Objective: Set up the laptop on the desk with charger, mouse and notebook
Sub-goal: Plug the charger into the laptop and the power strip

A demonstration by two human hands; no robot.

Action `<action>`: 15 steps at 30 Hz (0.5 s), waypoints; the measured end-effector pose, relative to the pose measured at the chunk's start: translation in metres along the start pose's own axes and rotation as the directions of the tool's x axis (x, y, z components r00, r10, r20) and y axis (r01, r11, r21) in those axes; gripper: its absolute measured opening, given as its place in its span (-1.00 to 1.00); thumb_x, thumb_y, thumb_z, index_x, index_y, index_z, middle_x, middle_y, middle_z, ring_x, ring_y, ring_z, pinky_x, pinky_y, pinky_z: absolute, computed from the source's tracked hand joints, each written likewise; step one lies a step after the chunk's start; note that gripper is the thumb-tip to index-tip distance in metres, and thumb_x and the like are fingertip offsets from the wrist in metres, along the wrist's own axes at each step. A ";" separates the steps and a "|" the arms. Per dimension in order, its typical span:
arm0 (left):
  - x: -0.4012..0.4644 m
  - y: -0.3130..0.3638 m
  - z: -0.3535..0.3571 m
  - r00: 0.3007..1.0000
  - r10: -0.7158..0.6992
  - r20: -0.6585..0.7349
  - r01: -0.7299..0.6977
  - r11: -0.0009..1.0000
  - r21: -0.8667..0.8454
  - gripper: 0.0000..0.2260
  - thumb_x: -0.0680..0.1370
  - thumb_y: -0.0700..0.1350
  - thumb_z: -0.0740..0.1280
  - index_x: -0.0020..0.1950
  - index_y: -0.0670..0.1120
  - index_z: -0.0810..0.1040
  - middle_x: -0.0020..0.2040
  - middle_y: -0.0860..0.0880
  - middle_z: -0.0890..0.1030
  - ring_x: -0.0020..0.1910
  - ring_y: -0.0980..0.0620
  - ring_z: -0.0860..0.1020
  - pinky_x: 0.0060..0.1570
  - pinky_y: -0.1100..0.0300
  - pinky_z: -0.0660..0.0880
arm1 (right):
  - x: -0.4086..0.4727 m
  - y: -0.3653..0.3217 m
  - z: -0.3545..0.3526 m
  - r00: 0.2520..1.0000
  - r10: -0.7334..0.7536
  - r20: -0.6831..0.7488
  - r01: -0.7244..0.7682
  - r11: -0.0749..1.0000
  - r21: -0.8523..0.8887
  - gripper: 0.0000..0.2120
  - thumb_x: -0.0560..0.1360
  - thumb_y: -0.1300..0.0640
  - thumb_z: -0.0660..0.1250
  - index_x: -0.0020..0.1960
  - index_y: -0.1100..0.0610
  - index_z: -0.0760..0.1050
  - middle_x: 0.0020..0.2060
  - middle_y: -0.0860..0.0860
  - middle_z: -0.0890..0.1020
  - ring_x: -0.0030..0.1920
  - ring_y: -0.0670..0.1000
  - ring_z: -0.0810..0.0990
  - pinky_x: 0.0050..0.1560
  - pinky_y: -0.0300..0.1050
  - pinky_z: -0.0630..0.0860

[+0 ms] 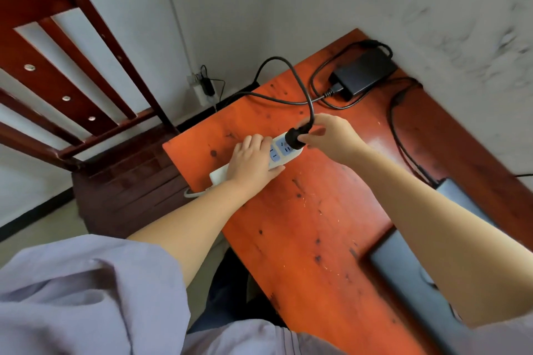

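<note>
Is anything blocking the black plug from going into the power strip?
Nothing visible. The right hand holds the plug at the end socket of the power strip; the left hand steadies the strip further back.

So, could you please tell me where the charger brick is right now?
In the head view, the brick lies at the desk's far right corner by the wall, beyond both hands.
</note>
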State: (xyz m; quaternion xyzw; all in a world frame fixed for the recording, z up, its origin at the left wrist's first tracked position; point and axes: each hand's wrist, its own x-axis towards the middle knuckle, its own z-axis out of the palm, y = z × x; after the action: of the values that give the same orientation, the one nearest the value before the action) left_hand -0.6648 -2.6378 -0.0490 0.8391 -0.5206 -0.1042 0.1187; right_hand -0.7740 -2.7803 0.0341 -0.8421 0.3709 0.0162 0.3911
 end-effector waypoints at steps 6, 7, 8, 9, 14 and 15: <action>0.000 0.000 -0.002 1.000 0.011 0.002 -0.011 1.000 0.006 -0.42 0.48 0.18 0.28 0.37 -0.13 0.33 0.22 -0.11 0.46 0.23 -0.10 0.39 0.19 0.04 0.35 | 0.006 -0.006 0.000 0.996 -0.086 0.016 0.088 0.990 -0.113 -0.83 0.47 0.18 0.34 0.05 0.04 0.56 -0.02 -0.04 0.54 -0.07 -0.01 0.54 -0.10 -0.24 0.42; 0.000 0.000 -0.002 1.000 0.011 0.004 -0.011 1.000 0.010 -0.42 0.48 0.18 0.28 0.37 -0.13 0.33 0.22 -0.11 0.46 0.23 -0.11 0.38 0.19 0.04 0.34 | 0.007 -0.007 0.000 0.994 -0.105 0.021 0.107 0.984 -0.140 -0.83 0.47 0.18 0.35 0.05 0.05 0.56 -0.03 -0.05 0.53 -0.07 -0.01 0.53 -0.10 -0.24 0.40; 0.000 0.000 -0.002 1.000 0.011 0.006 -0.011 1.000 0.012 -0.42 0.48 0.19 0.28 0.37 -0.13 0.33 0.22 -0.12 0.46 0.23 -0.11 0.39 0.19 0.04 0.34 | 0.007 -0.008 0.000 0.992 -0.121 0.025 0.124 0.979 -0.164 -0.82 0.47 0.18 0.35 0.06 0.06 0.55 -0.03 -0.05 0.52 -0.06 -0.01 0.52 -0.10 -0.23 0.40; -0.001 0.000 -0.002 1.000 0.009 0.007 -0.009 1.000 0.012 -0.43 0.48 0.19 0.28 0.36 -0.13 0.33 0.22 -0.12 0.46 0.23 -0.11 0.39 0.19 0.04 0.34 | 0.007 -0.009 0.001 0.990 -0.135 0.029 0.138 0.973 -0.183 -0.82 0.47 0.18 0.35 0.07 0.08 0.55 -0.03 -0.05 0.51 -0.06 -0.01 0.51 -0.09 -0.22 0.40; -0.001 0.001 -0.004 1.000 0.009 0.006 -0.009 0.999 0.033 -0.43 0.49 0.19 0.26 0.35 -0.14 0.33 0.23 -0.13 0.46 0.24 -0.11 0.38 0.19 0.05 0.34 | 0.009 -0.016 0.004 0.977 -0.205 0.063 0.214 0.923 -0.320 -0.81 0.47 0.15 0.36 0.08 0.13 0.56 -0.07 -0.06 0.47 -0.07 -0.03 0.49 -0.10 -0.20 0.42; -0.001 0.001 -0.004 1.000 0.008 0.007 -0.009 0.999 0.033 -0.43 0.49 0.19 0.26 0.36 -0.14 0.33 0.24 -0.13 0.46 0.25 -0.11 0.38 0.19 0.05 0.34 | 0.010 -0.016 0.003 0.977 -0.203 0.070 0.215 0.919 -0.330 -0.82 0.47 0.15 0.36 0.07 0.13 0.56 -0.07 -0.06 0.47 -0.08 -0.02 0.49 -0.10 -0.20 0.42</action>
State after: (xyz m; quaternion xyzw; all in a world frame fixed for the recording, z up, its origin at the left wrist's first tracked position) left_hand -0.6653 -2.6370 -0.0447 0.8384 -0.5262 -0.0978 0.1034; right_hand -0.7559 -2.7775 0.0394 -0.9307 0.2640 0.0519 0.2477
